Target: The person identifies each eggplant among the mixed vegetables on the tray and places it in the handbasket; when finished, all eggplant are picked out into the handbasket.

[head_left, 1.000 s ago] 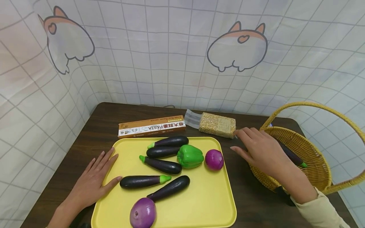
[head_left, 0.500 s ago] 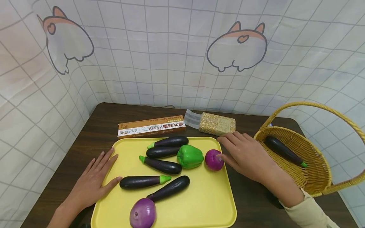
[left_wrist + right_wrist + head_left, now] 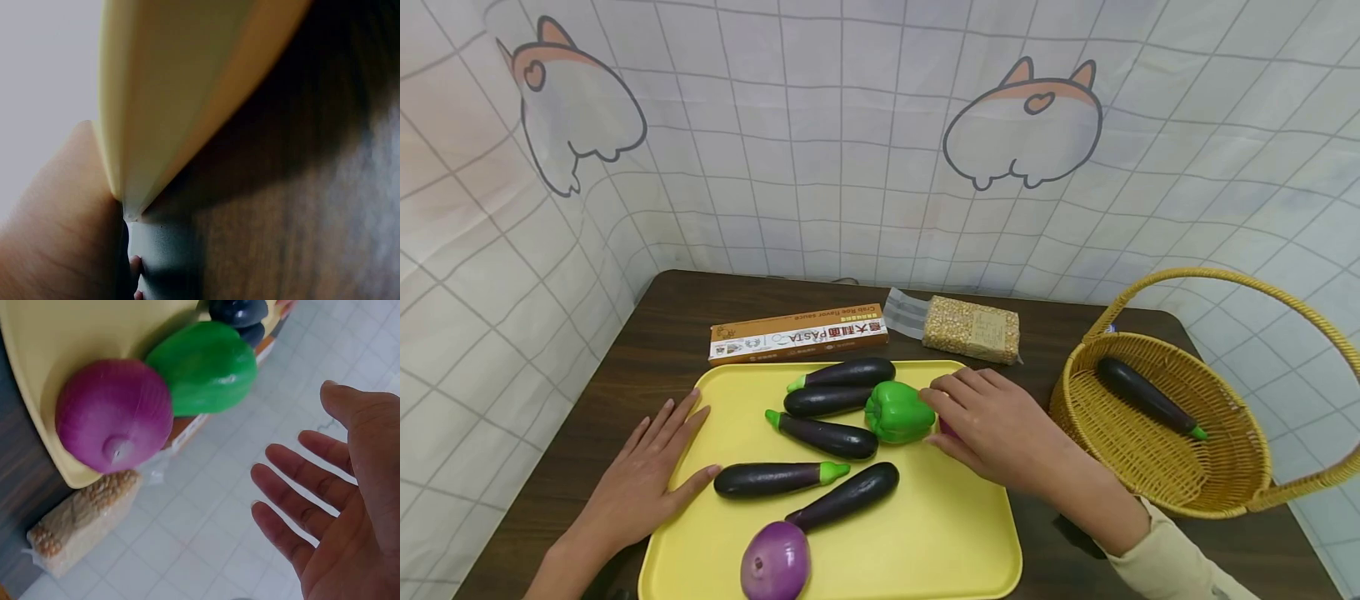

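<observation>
My right hand (image 3: 1000,429) hovers over the right side of the yellow tray (image 3: 940,542), mostly covering a purple onion (image 3: 947,428) in the head view. In the right wrist view its fingers are spread apart, with the onion (image 3: 112,419) and green bell pepper (image 3: 203,369) in front of them. The fingertips overlap the pepper's right side in the head view. My left hand (image 3: 643,479) lies flat with spread fingers on the tray's left rim, thumb tip at the end of an eggplant (image 3: 775,479). Several eggplants and a second purple onion (image 3: 775,562) lie on the tray.
A wicker basket (image 3: 1255,467) with a tall handle stands at the right, holding one eggplant (image 3: 1150,398). Behind the tray lie a pasta box (image 3: 799,333) and a clear bag of corn kernels (image 3: 972,327). A gridded cloth (image 3: 865,167) hangs behind the table.
My right hand has moved left from beside the basket to over the onion near the pepper. My left hand and the vegetables have stayed in place.
</observation>
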Demonstrator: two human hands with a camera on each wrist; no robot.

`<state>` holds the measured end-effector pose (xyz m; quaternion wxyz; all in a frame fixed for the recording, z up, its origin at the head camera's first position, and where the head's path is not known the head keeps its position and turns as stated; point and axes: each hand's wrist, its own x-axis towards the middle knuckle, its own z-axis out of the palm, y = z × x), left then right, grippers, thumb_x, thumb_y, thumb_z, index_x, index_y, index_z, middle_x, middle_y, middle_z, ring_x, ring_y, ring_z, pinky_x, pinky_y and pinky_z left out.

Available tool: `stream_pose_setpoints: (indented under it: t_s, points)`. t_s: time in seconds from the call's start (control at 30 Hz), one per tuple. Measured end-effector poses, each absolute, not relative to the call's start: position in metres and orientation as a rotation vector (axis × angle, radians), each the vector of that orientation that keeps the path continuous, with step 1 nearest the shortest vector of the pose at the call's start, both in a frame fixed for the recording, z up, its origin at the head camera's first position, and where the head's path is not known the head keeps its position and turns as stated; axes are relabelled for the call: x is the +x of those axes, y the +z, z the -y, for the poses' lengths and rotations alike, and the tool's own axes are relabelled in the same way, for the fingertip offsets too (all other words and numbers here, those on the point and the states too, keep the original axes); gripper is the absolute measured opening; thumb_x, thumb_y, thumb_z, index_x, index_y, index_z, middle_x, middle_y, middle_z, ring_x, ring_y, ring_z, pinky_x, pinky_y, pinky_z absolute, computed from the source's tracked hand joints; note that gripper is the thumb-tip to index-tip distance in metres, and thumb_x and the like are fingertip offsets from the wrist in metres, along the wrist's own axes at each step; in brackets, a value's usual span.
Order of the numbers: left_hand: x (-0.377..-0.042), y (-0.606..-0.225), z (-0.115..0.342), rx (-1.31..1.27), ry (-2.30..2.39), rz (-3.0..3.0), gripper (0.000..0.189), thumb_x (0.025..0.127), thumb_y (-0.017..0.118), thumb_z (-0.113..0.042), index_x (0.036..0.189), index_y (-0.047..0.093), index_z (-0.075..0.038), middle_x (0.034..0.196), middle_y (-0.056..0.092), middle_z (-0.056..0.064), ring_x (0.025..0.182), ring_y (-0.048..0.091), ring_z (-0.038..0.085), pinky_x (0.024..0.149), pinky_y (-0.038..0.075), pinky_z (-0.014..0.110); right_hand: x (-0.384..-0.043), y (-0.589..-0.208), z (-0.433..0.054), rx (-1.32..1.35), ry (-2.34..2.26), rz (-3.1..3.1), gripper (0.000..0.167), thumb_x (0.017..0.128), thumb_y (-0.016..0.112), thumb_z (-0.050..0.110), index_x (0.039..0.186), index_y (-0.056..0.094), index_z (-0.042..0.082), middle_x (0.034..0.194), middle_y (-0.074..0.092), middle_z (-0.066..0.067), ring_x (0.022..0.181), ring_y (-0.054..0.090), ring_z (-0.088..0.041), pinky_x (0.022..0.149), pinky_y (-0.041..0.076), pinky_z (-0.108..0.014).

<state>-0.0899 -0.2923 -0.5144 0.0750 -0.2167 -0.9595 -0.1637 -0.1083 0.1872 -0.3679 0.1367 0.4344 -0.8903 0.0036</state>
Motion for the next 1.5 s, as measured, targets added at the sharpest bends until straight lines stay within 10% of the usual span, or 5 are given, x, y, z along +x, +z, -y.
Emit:
stream_pose_setpoints:
  t_s: [1.5]
  points:
    - [-0.089,-0.512,0.292,-0.644,-0.512,2.867,0.084,0.101,0.069,-0.049,0.167,0.033,-0.013,0.176,0.015,0.006,0.157,0.020,0.042,0.127,0.007,0.054,-0.090,-0.440,-0.085,1.608,-0.043,2.536,0.049,0.105,0.058,0.058,0.137,0.063,0.021,0.123,0.063,0.005,0.117,0.058,-0.017,0.109,0.044,-0.035]
